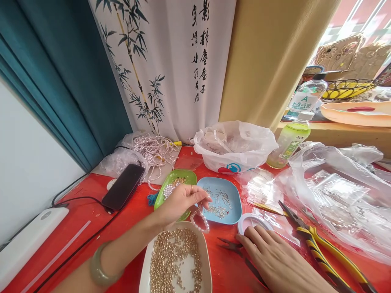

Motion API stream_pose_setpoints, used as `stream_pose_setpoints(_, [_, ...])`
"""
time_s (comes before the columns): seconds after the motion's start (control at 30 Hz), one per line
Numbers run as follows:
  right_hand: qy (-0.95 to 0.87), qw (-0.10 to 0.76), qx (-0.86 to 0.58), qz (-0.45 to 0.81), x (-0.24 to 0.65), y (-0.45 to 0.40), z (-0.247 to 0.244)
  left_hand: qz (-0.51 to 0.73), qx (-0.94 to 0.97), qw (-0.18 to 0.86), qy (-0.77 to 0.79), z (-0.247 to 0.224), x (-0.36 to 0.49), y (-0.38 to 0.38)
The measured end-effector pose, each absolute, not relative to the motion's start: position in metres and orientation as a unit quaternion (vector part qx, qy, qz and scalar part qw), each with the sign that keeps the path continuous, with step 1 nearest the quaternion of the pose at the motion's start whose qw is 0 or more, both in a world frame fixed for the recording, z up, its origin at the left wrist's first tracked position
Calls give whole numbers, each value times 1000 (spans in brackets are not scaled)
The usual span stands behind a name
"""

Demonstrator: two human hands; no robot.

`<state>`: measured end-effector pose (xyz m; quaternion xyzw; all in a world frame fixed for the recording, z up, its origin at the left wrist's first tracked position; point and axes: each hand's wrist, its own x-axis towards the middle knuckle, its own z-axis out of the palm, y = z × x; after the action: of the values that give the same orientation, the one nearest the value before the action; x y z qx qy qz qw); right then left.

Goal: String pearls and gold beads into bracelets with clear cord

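My left hand [187, 199], a bangle on its wrist, is closed in a pinch above the blue tray [235, 209]. A short loop of pearl beads [201, 221] hangs from its fingers. Low on the right, my right hand [265, 248] is curled palm down over small dark-handled pliers [233, 246]; their jaws point left and the palm hides part of the handles. Its fingertips also reach a white ring-shaped spool [244, 221]. Small metal pins lie in the blue tray. Gold beads fill much of the cream tray [208, 260] in front of me.
A green tray [191, 176] of beads stands behind my left hand. At left are a phone [124, 187], cables and pearl strands [152, 148]. Larger yellow-black pliers [317, 240] and plastic bags [336, 195] lie right. A bag-lined bowl [235, 152] and a bottle [290, 140] stand behind.
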<state>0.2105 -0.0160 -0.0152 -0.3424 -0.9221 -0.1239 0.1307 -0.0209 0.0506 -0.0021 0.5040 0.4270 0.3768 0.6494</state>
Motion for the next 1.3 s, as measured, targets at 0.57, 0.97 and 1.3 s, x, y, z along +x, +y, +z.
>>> stream_pose_setpoints(0.57, [-843, 89, -530, 32, 198, 23, 2, 372, 432, 710, 413, -8, -16, 46])
stream_pose_setpoints(0.97, [-911, -67, -404, -46, 168, 95, -9, 280, 587, 619, 441, -31, 3, 29])
stream_pose_setpoints(1.3, [-920, -63, -385, -18, 165, 98, -11, 266, 722, 435, 467, -21, -10, 38])
